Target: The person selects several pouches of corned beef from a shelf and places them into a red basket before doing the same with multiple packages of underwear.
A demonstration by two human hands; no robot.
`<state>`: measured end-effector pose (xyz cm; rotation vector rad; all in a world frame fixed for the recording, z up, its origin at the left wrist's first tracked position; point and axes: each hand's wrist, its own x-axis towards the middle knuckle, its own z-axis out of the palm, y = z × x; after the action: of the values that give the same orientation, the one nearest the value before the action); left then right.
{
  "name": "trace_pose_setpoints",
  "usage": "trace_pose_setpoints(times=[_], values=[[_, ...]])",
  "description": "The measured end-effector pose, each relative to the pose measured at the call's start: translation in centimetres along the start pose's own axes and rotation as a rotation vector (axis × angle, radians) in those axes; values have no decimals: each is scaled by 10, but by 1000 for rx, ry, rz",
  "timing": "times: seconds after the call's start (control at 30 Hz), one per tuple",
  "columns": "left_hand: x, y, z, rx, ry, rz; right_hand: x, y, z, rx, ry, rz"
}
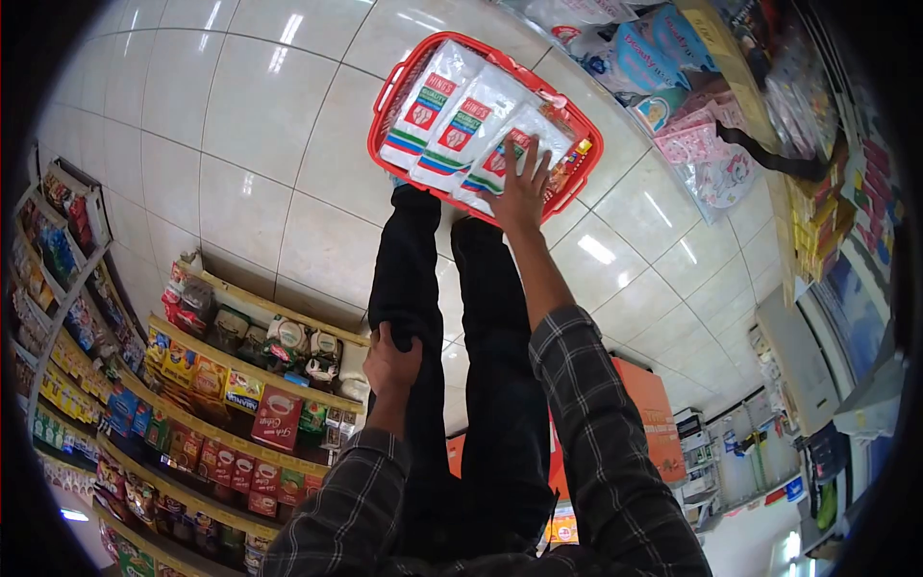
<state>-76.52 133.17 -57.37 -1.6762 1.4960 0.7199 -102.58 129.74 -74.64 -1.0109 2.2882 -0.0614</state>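
A red plastic basket stands on the floor in front of my feet. Three white plastic packets with red, green and blue print lie in it, overlapping side by side: a left packet, a middle packet and a right packet. My right hand lies on the right packet, its fingers spread. Smaller colourful packs show at the basket's right end, partly hidden. My left hand rests on my left knee, thumb apart from the curled fingers, with no object visible in it.
Shelves of packaged goods curve along the left and lower left. Plastic-wrapped goods and a counter edge stand at the upper right. An orange box is beside my right sleeve. Glossy tiles cover the floor.
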Motion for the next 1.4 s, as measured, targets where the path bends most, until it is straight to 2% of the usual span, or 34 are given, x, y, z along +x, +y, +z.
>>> trace_pose_setpoints(times=[0.6,0.7,0.77,0.83,0.93,0.97,1.0,1.1,1.17,1.2,1.23,1.3,1.33,1.37,1.4], values=[[2,-4,-6,-75,-67,-45,6,7,-10,-86,-45,18],[-1,-8,-9,-32,13,18,-6,5,-25,-56,-12,14],[1,-13,-10,-17,30,44,-21,-4,-47,45,0,72],[3,-17,-15,-44,36,40,-41,-6,-66,208,75,12],[-4,-9,-57,-102,20,55,-85,-15,-127,466,152,-76],[-7,-9,-69,-150,-12,70,-100,-17,-156,492,52,-46],[-2,-15,-70,-204,-36,90,-115,-24,-185,532,92,-64],[8,-19,-90,-307,-65,137,-148,-27,-269,592,267,-122],[15,-25,-107,-424,-63,281,-160,-16,-328,615,384,-130],[29,-32,-102,-495,-29,376,-166,-15,-366,591,475,-116],[37,-41,-99,-556,4,468,-169,-8,-396,509,664,-156],[29,-51,-109,-726,-103,569,-179,-13,-476,431,864,-139],[20,-59,-111,-728,-145,557,-188,-24,-517,324,967,-149],[15,-70,-111,-728,-186,545,-183,-24,-543,505,1006,-199],[27,-89,-90,-620,-130,705,-178,-26,-566,447,1057,-104]])
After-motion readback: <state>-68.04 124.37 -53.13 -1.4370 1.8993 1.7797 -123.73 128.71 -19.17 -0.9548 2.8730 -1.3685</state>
